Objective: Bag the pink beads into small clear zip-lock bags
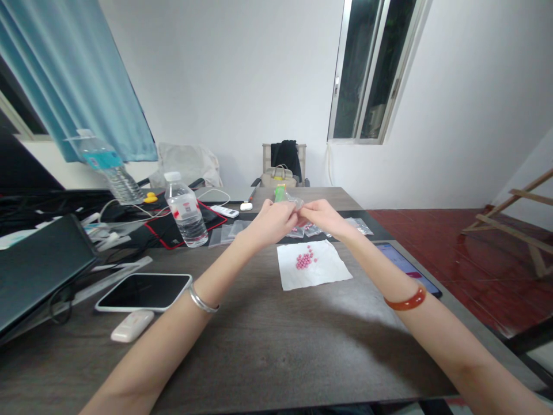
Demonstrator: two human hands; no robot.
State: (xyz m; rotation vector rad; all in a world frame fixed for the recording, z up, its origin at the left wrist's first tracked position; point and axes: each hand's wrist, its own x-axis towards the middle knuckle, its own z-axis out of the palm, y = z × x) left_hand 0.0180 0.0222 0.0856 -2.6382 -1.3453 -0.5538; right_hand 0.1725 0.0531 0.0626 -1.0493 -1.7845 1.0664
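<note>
Both the left hand (271, 222) and the right hand (322, 219) pinch a small clear bag (295, 203) between them, held directly beyond the white paper (311, 266) with its pink beads (305, 258).

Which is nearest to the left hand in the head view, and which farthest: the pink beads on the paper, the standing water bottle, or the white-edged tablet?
From the left hand:
1. Pink beads, just below on the paper.
2. Water bottle, to the left.
3. Tablet, lower left, close to the table's near side.
</note>
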